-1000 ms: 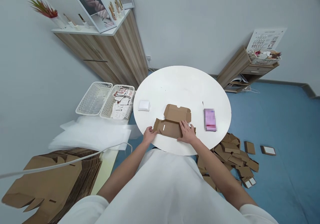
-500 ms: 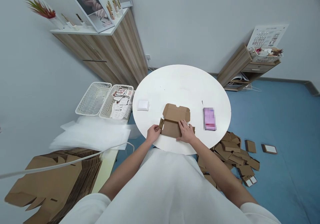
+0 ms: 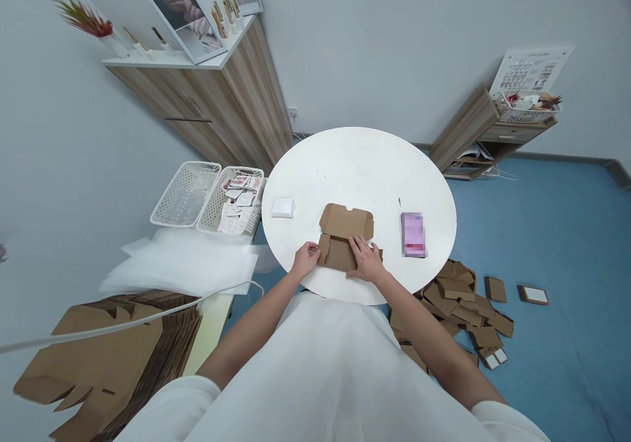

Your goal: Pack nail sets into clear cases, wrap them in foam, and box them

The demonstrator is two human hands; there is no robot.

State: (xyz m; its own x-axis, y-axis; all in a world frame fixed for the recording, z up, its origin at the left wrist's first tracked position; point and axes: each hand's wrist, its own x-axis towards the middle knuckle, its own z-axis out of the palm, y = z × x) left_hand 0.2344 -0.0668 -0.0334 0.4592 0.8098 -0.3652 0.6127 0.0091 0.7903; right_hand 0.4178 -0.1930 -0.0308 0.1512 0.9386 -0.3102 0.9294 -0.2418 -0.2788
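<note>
A brown cardboard box (image 3: 346, 221), partly folded with its lid panel laid back, rests near the front edge of the round white table (image 3: 355, 166). At its left side, my left hand (image 3: 306, 258) pinches the side flap, which is folded inward over the base. My right hand (image 3: 365, 258) lies spread over the right part of the base, fingers apart and pressing on the cardboard. A small flap sticks out beyond the right fingers. To the left sits a white packet (image 3: 282, 207); to the right lies a blurred pink-purple pack (image 3: 413, 235).
Two white baskets (image 3: 183, 195) stand left of the table, one with printed cards. White foam sheets (image 3: 182, 261) and stacked flat cardboard (image 3: 103, 356) lie lower left. Folded boxes (image 3: 458, 300) are heaped on the floor at right. A wooden cabinet (image 3: 197, 113) stands behind.
The box's left side flap has turned inward over the base, covering the slot seen before. My left hand has moved slightly right with it; my right hand stays nearly in place.
</note>
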